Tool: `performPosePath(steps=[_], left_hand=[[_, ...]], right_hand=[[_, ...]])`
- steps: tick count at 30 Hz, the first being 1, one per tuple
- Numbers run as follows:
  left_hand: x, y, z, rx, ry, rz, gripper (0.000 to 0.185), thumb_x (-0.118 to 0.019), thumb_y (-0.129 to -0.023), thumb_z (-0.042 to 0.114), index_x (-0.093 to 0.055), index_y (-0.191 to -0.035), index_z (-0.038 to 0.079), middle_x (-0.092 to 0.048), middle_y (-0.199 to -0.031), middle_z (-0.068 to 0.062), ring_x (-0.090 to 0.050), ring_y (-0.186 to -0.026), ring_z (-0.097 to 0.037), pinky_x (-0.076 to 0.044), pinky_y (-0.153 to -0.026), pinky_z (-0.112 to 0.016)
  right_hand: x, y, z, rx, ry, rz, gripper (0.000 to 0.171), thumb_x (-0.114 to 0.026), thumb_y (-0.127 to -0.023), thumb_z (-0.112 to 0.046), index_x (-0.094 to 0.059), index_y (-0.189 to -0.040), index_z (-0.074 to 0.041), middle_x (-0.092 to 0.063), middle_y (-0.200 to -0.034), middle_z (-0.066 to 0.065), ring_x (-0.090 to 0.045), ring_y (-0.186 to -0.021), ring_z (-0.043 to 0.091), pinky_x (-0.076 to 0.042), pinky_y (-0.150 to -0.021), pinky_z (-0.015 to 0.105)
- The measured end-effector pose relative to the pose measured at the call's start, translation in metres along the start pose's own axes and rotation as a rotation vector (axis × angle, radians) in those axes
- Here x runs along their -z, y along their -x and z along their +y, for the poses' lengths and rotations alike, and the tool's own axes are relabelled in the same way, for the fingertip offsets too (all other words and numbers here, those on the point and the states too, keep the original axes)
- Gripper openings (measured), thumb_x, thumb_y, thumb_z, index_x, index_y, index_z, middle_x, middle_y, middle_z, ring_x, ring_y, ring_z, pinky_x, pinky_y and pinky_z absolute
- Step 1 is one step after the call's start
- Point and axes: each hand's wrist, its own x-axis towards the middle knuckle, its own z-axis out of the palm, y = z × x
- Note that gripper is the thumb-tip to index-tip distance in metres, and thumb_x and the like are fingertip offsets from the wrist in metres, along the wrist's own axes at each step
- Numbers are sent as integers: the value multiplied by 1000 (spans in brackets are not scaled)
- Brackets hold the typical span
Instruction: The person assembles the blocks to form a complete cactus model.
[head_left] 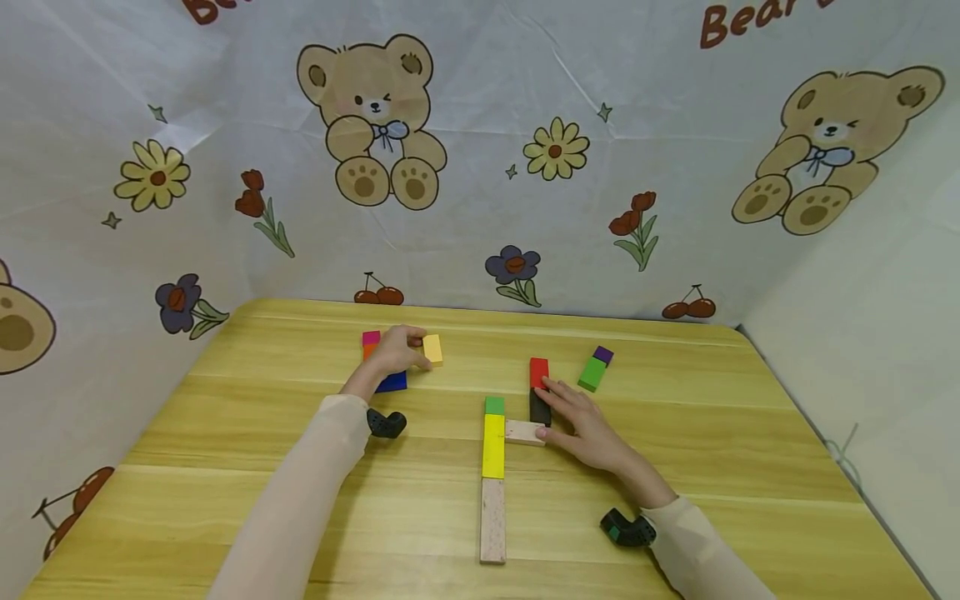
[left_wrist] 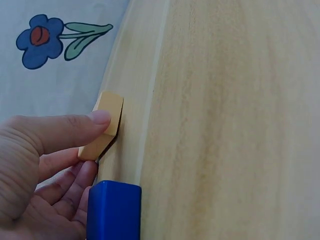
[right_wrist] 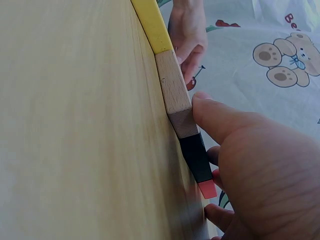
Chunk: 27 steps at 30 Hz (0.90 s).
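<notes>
With twelve o'clock pointing to the far edge of the desk, the left hand is working at eleven o'clock from the middle, its grip pinching a cream block between thumb and fingers, parting only as wide as that block. The cream block is lying at three o'clock from this hand; whether it is touching the desk, I cannot tell. At the hand's six o'clock a blue block is sitting partly hidden, while an orange block and a pink block are showing towards nine and ten. The right hand is spreading its grip loosely, its thumb touching the three-o'clock end of a short wooden block and its fingers resting against a black block. A red block is adjoining the black block at twelve. A yellow block is touching the short wooden block at nine, with a small green block standing at its twelve and a long wooden block lying at its six. At the right hand's twelve, a larger green block is lying with a purple block at its one.
</notes>
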Motion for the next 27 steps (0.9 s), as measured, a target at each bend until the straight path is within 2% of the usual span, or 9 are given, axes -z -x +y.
performPosePath(steps=[7,12,16,21,27], left_hand=[[-3,-1,7,-42,-16,17,64,-75,-69,13,-48,-127,6,-57,-111,-12,-52,-103,-24,-43,-89,-35],[-11,0,19,-109,36,1,63,-76,-68,15,-50,-125,8,-57,-114,-10,-52,-105,-24,-43,-90,-36],[-21,4,31,-162,71,-20,61,-76,-68,14,-52,-123,9,-56,-116,-9,-52,-106,-24,-41,-91,-37],[-38,6,43,-213,69,-37,59,-78,-66,14,-55,-121,9,-58,-112,-5,-52,-102,-21,-41,-92,-36],[-57,7,47,-257,59,-81,60,-79,-65,13,-55,-120,7,-59,-111,-4,-54,-102,-19,-42,-92,-33]], right_hand=[[0,0,-1,-11,0,-4,62,-55,-84,-43,-38,-136,-14,-26,-145,7,-19,-133,34,-12,-104,53],[0,0,0,-10,5,-1,62,-56,-84,-43,-38,-136,-14,-26,-145,6,-19,-133,34,-12,-103,53],[1,0,0,-9,7,-2,62,-56,-84,-43,-38,-136,-14,-26,-145,6,-19,-133,34,-13,-103,53],[0,0,0,-12,10,0,62,-56,-84,-42,-38,-136,-14,-26,-145,5,-20,-133,34,-12,-104,53],[1,0,0,-11,8,-3,62,-56,-84,-42,-38,-136,-14,-26,-145,6,-20,-132,34,-12,-103,54]])
